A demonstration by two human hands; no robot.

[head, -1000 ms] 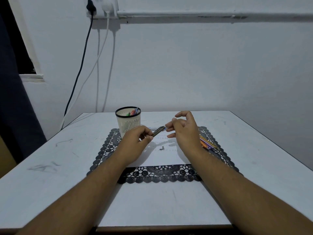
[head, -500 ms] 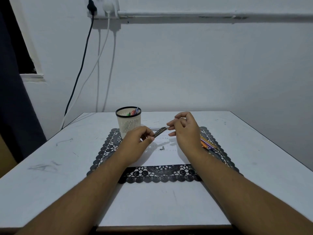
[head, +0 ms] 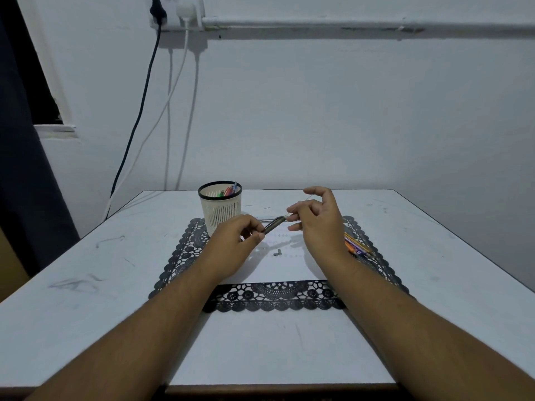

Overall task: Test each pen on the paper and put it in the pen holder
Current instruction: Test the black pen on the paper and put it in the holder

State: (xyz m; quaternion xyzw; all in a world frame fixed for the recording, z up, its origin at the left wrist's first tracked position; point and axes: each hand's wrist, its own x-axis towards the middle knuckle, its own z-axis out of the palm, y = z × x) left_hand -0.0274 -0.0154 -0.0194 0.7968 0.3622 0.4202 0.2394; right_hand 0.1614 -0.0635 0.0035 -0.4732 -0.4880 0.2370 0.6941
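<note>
Pen (head: 274,223), dark slim barrel, pale tip, tilted, held above paper (head: 285,263)

Home desk (head: 86,256), wall socket (head: 173,10)

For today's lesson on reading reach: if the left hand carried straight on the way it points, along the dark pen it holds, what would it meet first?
The left hand pinches the dark pen, which points up-right at the right hand. Its fingertips are at the pen's pale tip, so they would likely be met first, though depth is unclear.

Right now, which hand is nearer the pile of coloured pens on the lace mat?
Right. The right hand is directly beside the coloured pens; the left hand is across the paper.
</note>
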